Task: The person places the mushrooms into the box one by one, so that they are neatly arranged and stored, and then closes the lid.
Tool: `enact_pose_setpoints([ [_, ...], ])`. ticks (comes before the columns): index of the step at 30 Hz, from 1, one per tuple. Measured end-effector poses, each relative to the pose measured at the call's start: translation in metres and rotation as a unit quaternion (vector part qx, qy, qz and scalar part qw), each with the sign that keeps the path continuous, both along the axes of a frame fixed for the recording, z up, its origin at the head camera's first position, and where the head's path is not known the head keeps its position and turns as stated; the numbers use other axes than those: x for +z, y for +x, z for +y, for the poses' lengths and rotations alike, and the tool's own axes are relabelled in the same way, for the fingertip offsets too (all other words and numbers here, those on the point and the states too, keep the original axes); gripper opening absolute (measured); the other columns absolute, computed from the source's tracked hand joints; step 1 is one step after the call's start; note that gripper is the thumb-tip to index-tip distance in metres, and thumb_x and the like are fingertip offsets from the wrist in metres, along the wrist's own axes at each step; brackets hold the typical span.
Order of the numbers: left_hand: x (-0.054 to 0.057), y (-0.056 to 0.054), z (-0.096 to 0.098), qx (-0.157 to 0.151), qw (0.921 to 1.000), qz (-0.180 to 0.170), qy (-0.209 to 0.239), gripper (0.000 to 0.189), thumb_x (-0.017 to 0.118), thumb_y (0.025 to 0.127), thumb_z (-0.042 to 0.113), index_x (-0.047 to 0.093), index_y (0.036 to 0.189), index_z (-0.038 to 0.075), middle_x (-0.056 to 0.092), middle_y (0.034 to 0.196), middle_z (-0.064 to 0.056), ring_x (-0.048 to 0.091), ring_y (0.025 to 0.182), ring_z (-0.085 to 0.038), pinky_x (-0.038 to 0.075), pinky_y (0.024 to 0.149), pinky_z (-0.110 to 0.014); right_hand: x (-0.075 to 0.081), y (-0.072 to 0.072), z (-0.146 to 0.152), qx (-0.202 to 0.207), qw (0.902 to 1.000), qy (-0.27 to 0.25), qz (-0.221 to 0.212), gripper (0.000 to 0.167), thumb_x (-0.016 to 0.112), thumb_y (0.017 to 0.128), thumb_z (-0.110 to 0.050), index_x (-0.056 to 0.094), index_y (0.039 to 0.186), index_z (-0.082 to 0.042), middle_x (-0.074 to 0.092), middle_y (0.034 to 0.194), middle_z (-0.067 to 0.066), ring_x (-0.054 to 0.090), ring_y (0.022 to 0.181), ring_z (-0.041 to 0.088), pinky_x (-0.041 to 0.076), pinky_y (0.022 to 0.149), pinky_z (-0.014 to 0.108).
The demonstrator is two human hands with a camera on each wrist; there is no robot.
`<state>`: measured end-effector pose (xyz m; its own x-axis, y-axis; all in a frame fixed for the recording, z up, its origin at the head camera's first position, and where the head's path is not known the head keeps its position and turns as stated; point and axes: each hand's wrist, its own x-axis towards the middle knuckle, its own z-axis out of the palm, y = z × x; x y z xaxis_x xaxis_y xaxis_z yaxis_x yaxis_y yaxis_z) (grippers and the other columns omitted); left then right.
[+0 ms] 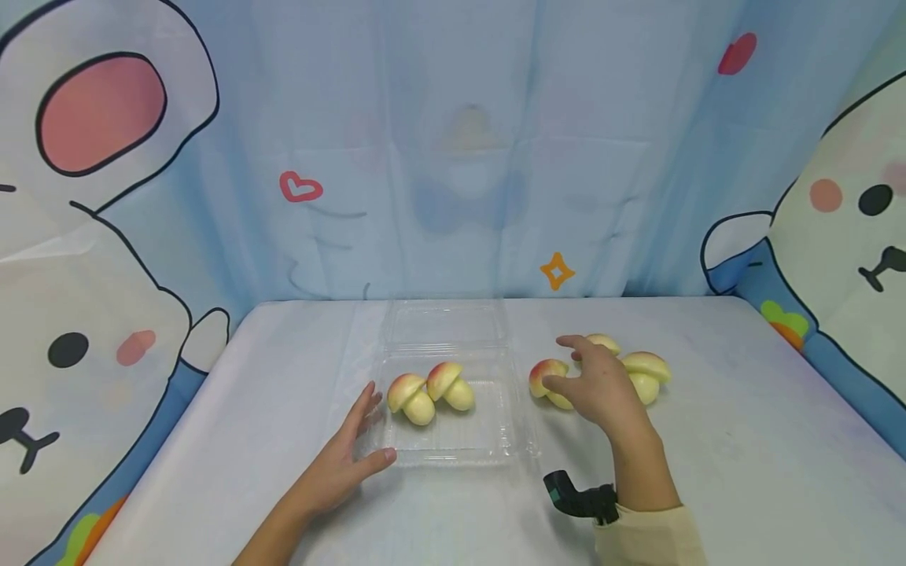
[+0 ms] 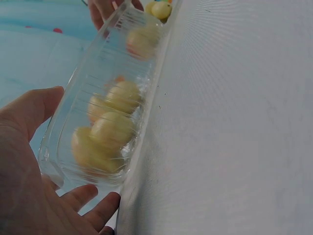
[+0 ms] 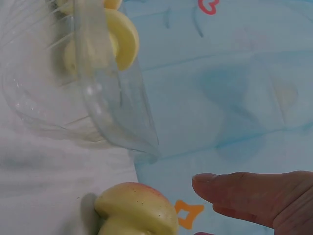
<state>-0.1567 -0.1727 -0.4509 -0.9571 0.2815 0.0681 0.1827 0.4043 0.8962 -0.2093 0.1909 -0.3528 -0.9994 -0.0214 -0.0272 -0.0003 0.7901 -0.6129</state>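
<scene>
Two yellow toy mushrooms with reddish caps, one on the left (image 1: 410,399) and one beside it (image 1: 451,385), lie in a clear plastic box (image 1: 488,440) whose lid (image 1: 446,324) is folded back. My left hand (image 1: 347,464) is spread at the box's left side, thumb by the near corner and fingers along the edge. To the right of the box, my right hand (image 1: 602,385) reaches over more mushrooms, thumb and forefinger apart around the nearest mushroom (image 1: 545,373). In the right wrist view a gap shows between a fingertip and that mushroom (image 3: 137,208).
Another mushroom (image 1: 646,376) lies right of my right hand, and one (image 1: 604,342) is partly hidden behind it. A white cloth covers the table (image 1: 743,440). A blue printed curtain (image 1: 453,157) hangs behind. A black wrist mount (image 1: 580,499) sits at my right sleeve.
</scene>
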Motion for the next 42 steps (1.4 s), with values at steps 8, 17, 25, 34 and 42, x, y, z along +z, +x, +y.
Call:
enact_pose_setpoints([
  [8,0.001,0.000,0.000,-0.001,1.0000,-0.001,0.004,0.097,0.071,0.096,0.031,0.008,0.168,0.018,0.024,0.172,-0.014,0.028,0.155,-0.046,0.015,0.121,-0.073,-0.008,-0.005,-0.001,-0.016,0.9997,0.001,-0.017,0.071,0.074,0.092,-0.023,0.044,0.152,0.000,0.043,0.152,0.036,0.045,0.137,0.054,0.043,0.105,0.069],
  [17,0.003,0.000,0.001,-0.002,1.0000,0.002,0.001,0.097,0.071,0.096,0.030,0.008,0.168,0.018,0.024,0.172,-0.014,0.028,0.155,-0.046,0.015,0.121,-0.073,-0.015,-0.009,0.000,-0.015,0.9998,0.005,-0.013,0.070,0.074,0.090,-0.022,0.046,0.151,0.001,0.044,0.152,0.036,0.043,0.138,0.054,0.043,0.105,0.069],
  [25,0.002,0.000,0.000,-0.005,1.0000,-0.001,0.005,0.097,0.071,0.096,0.029,0.007,0.168,0.017,0.023,0.172,-0.015,0.028,0.155,-0.045,0.014,0.121,-0.073,-0.026,-0.012,0.001,-0.010,0.9999,0.004,-0.005,0.065,0.075,0.087,-0.017,0.052,0.145,0.002,0.056,0.141,0.035,0.053,0.129,0.053,0.048,0.098,0.064],
  [34,0.001,0.000,0.000,-0.003,1.0000,0.003,0.002,0.096,0.071,0.096,0.029,0.008,0.168,0.017,0.024,0.171,-0.015,0.029,0.155,-0.045,0.015,0.121,-0.073,-0.031,-0.013,0.000,-0.031,0.9992,-0.009,-0.023,0.063,0.073,0.090,-0.020,0.051,0.146,-0.002,0.060,0.135,0.032,0.060,0.116,0.044,0.052,0.088,0.054],
  [42,0.002,0.000,0.001,-0.004,1.0000,0.003,-0.005,0.096,0.071,0.096,0.030,0.008,0.168,0.017,0.024,0.172,-0.014,0.029,0.155,-0.044,0.014,0.121,-0.073,-0.034,-0.013,0.000,-0.035,0.9991,-0.016,-0.017,0.061,0.074,0.091,-0.019,0.052,0.145,-0.003,0.060,0.134,0.032,0.062,0.111,0.042,0.056,0.081,0.048],
])
